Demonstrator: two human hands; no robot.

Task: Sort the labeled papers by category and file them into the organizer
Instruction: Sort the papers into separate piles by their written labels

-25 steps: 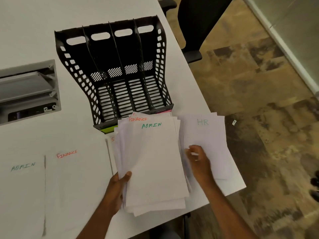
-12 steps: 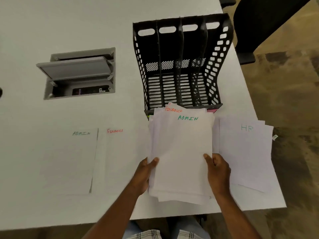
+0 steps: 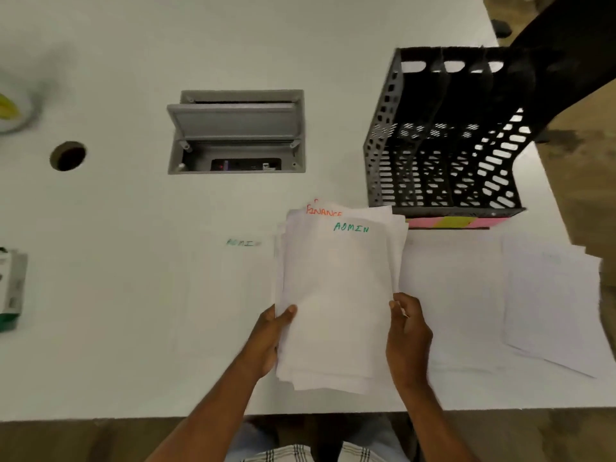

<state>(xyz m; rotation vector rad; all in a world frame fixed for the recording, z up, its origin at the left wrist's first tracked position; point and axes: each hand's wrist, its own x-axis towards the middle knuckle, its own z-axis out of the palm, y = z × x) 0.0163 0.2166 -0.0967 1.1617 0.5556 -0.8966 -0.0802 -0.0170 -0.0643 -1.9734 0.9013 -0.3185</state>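
Note:
I hold a stack of white papers [image 3: 336,301] above the table's near edge. Its top sheet reads ADMIN in green, and a sheet behind it shows FINANCE in orange. My left hand [image 3: 266,338] grips the stack's left edge. My right hand [image 3: 408,335] pinches the right edge. An ADMIN sheet [image 3: 226,288] lies flat to the left of the stack. More sheets [image 3: 546,301] lie to the right, their labels blurred. The black slotted organizer [image 3: 443,135] stands at the back right with nothing visible in its slots.
A grey cable box [image 3: 236,131] with its lid raised is set into the white table [image 3: 133,55]. A round cable hole [image 3: 67,156] is at the left. A green and grey box [image 3: 11,288] sits at the left edge. A black chair [image 3: 573,45] stands behind the organizer.
My right hand left the HR sheets and took the stack's right edge. The view has swung left, so the organizer and papers now sit further right in frame.

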